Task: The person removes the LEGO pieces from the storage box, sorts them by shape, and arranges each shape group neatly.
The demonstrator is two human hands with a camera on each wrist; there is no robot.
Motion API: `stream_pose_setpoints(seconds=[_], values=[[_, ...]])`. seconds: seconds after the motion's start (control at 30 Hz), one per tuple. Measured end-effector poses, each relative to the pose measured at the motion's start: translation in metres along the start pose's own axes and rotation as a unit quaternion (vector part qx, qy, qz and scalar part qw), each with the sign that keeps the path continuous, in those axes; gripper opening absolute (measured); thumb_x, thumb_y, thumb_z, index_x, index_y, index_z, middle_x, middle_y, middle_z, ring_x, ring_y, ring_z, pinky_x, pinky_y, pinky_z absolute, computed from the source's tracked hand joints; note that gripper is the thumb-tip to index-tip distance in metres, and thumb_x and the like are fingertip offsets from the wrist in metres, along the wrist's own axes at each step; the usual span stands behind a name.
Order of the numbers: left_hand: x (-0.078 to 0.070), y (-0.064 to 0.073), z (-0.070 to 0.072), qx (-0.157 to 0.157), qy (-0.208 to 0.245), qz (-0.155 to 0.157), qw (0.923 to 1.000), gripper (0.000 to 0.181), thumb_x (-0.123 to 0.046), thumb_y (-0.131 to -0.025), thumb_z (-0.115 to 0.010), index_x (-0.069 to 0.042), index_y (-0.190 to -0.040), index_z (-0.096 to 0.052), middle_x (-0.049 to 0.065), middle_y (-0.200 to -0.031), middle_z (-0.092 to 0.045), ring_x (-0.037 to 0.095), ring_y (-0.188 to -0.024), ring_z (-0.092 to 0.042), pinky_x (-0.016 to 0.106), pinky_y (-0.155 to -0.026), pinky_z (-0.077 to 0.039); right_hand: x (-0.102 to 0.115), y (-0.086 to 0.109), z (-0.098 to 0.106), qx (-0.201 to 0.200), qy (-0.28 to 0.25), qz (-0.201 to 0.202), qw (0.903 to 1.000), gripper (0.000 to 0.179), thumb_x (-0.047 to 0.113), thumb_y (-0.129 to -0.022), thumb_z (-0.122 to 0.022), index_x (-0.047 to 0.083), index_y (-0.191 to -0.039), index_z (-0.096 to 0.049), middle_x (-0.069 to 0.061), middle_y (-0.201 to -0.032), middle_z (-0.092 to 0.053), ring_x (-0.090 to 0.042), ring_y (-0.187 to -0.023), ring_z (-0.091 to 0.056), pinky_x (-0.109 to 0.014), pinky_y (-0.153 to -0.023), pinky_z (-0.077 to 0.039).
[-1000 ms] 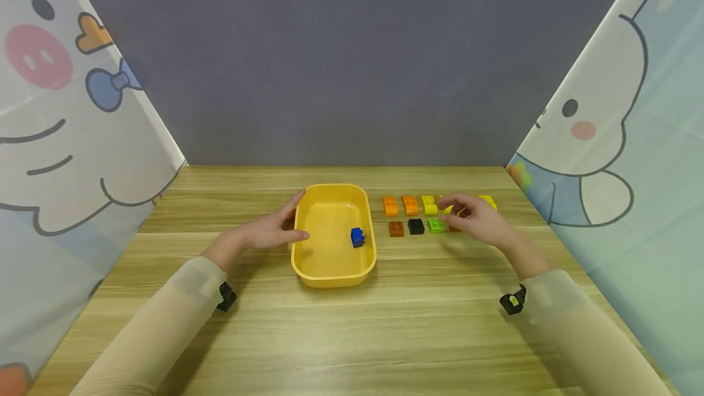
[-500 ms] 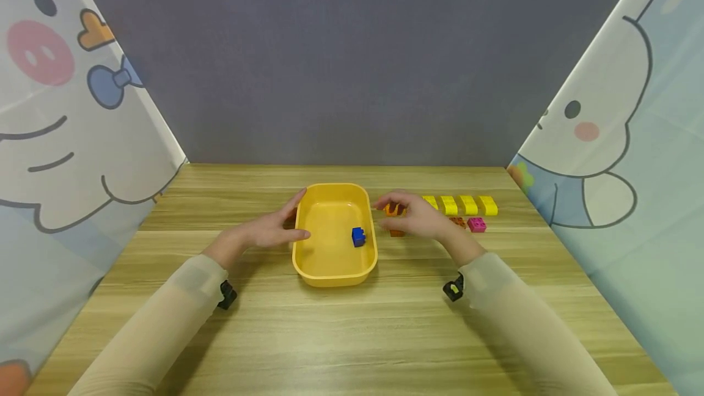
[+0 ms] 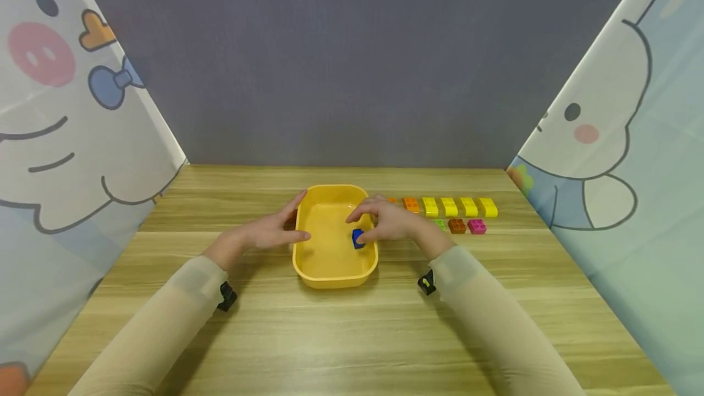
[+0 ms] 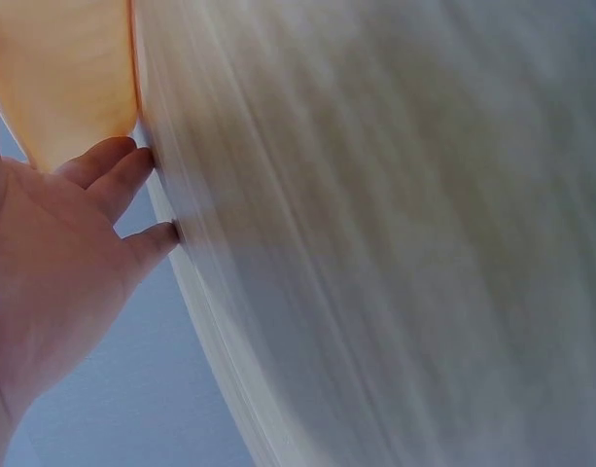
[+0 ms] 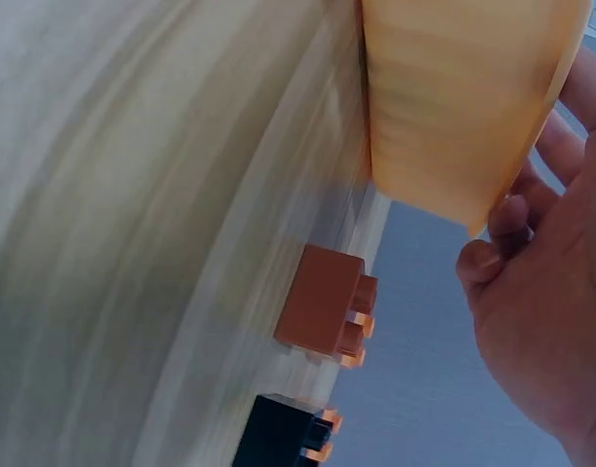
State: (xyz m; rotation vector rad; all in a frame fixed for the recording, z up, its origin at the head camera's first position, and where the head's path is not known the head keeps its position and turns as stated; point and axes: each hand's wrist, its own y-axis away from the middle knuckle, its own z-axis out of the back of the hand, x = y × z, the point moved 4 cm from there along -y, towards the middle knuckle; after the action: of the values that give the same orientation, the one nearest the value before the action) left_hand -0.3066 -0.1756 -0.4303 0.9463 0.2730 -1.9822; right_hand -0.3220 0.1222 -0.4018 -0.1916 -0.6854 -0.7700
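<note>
A yellow tray [image 3: 330,283] sits mid-table, with a blue toy brick [image 3: 356,239] inside by its right wall. Against the tray's left side rests my left hand [image 3: 266,230], thumb and fingers spread along the rim without curling round it. My right hand [image 3: 393,221] reaches over the right rim; its thumb and forefinger stand apart above the tray, the thumb partly covering the blue brick. Nothing shows between them. In the right wrist view the hand [image 5: 550,282] is above the tray's wall [image 5: 443,107], its fingers partly hidden.
Right of the tray are two rows of bricks: orange [image 3: 410,204] and yellow [image 3: 448,206] behind, green [image 3: 440,223], brown [image 3: 457,225] and pink [image 3: 477,226] in front. A reddish-brown brick [image 5: 322,302] and a black brick [image 5: 273,433] lie near the tray. A grey panel [image 3: 346,60] stands behind.
My right hand has moved left from above the brick rows to over the tray's right side. The left hand stays at the tray, and the blue brick has not moved.
</note>
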Motion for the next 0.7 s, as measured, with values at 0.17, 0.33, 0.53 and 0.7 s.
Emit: stream_pose_setpoints(seconds=[0.17, 0.33, 0.53, 0.7], values=[[0.000, -0.002, 0.000, 0.000, 0.005, -0.003, 1.0000, 0.115, -0.047, -0.106, -0.071, -0.026, -0.176, 0.018, 0.027, -0.179, -0.028, 0.046, -0.165, -0.032, 0.067, -0.134, -0.024, 0.003, -0.004, -0.005, 0.033, 0.026, -0.036, 0.9985, 0.039, 0.029, -0.094, -0.087, 0.025, -0.131, -0.078, 0.003, -0.135, -0.071, -0.026, -0.135, -0.055, -0.055, -0.121, -0.045], [0.001, -0.002, 0.000, 0.002, 0.007, -0.004, 1.0000, 0.114, -0.048, -0.106, -0.070, -0.024, -0.176, 0.018, 0.028, -0.178, -0.028, 0.047, -0.165, -0.032, 0.068, -0.134, -0.025, 0.008, -0.008, -0.007, 0.047, 0.051, -0.064, 0.9955, 0.036, 0.024, -0.096, -0.086, 0.026, -0.131, -0.078, 0.005, -0.131, -0.073, -0.025, -0.133, -0.055, -0.052, -0.123, -0.043], [0.001, -0.001, -0.001, 0.002, 0.009, -0.002, 1.0000, 0.115, -0.049, -0.106, -0.070, -0.025, -0.176, 0.018, 0.027, -0.179, -0.028, 0.046, -0.165, -0.032, 0.067, -0.134, -0.026, 0.011, -0.007, -0.007, 0.047, 0.041, -0.073, 0.9954, 0.034, 0.020, -0.097, -0.085, 0.024, -0.130, -0.079, 0.004, -0.129, -0.076, -0.024, -0.129, -0.056, -0.050, -0.119, -0.047], [-0.001, -0.001, -0.001, 0.003, 0.017, -0.002, 0.9999, 0.116, -0.049, -0.105, -0.072, -0.023, -0.176, 0.017, 0.027, -0.179, -0.027, 0.046, -0.166, -0.030, 0.066, -0.135, -0.024, 0.008, -0.005, -0.008, 0.018, 0.008, -0.034, 0.9992, 0.034, 0.018, -0.098, -0.083, 0.017, -0.132, -0.078, -0.001, -0.132, -0.078, -0.023, -0.127, -0.067, -0.045, -0.115, -0.055]])
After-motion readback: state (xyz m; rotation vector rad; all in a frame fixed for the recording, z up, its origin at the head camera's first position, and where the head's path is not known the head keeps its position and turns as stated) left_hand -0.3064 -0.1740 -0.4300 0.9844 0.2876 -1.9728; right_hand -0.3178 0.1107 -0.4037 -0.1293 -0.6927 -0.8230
